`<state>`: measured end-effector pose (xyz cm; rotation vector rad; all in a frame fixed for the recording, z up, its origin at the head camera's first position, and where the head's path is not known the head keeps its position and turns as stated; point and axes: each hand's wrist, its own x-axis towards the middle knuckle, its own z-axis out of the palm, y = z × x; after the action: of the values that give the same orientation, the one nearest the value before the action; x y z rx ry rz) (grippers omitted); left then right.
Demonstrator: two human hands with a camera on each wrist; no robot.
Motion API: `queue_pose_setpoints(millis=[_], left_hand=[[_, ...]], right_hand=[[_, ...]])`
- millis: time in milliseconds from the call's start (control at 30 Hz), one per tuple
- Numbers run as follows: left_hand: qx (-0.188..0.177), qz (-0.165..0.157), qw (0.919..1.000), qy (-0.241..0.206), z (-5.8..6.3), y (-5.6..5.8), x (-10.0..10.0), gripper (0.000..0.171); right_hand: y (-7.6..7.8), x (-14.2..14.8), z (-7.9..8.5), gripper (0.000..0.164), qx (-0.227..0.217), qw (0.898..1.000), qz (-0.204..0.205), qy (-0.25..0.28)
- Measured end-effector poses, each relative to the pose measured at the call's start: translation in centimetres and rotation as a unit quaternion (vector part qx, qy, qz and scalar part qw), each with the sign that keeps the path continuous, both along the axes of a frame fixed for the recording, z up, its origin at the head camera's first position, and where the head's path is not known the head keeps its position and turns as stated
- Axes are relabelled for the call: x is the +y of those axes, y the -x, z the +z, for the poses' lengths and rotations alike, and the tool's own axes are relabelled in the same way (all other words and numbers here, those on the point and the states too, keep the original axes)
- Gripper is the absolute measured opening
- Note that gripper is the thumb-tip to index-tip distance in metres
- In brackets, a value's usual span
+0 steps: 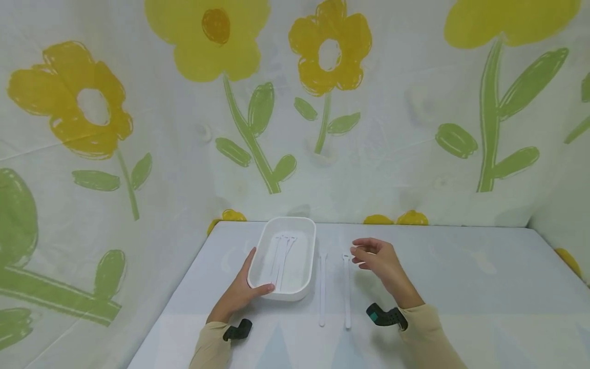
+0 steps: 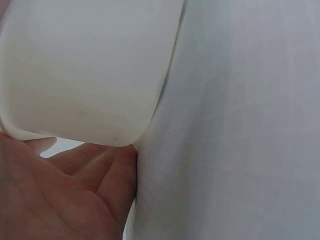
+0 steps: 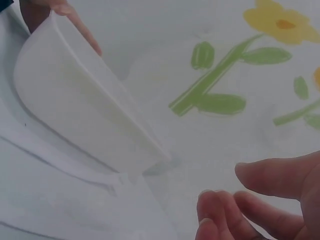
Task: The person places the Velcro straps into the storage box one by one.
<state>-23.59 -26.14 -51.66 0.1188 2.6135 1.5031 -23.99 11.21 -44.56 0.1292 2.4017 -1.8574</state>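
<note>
My left hand (image 1: 241, 293) grips a white rectangular tray (image 1: 306, 292) at its near left corner, thumb over the rim and fingers along the outer left side. Several thin white strips with small heads, resembling cable ties (image 1: 282, 261), lie lengthwise inside the tray. To its right, two broader white headed strips lie side by side on the table: a left strip (image 1: 322, 292) and a right strip (image 1: 348, 294). Beside the head of the right strip hovers my right hand (image 1: 375, 259), fingers loosely bent. The right wrist view shows a gap between thumb and fingers, with nothing held.
A pale table (image 1: 461, 287) extends to the right of my right hand. White cloth with yellow flowers (image 1: 329, 54) hangs behind it and along both sides. Each wrist carries a dark strap-on device (image 1: 387, 316).
</note>
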Motion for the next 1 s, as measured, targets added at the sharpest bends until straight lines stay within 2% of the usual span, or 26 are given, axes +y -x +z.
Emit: queue_pose_setpoints(millis=[200, 433, 767, 1000], left_hand=[[0.001, 0.004, 1.0000, 0.003, 0.1, -0.1, 0.0, 0.126], [0.008, -0.006, 0.9999, -0.003, -0.1, -0.1, 0.0, 0.125], [0.012, -0.003, 0.9999, 0.001, -0.1, -0.2, 0.1, 0.126], [0.009, -0.003, 1.0000, -0.001, 0.1, -0.1, 0.2, 0.126]], right_hand=[[0.3, 0.3, -1.4, 0.040, -0.004, 1.000, -0.004, -0.026], [0.5, 0.2, -2.9, 0.039, -0.008, 0.999, -0.007, -0.050], [0.6, -0.4, -4.2, 0.036, -0.009, 0.994, -0.009, -0.105], [0.5, -0.6, -4.5, 0.037, -0.007, 0.992, -0.011, -0.124]])
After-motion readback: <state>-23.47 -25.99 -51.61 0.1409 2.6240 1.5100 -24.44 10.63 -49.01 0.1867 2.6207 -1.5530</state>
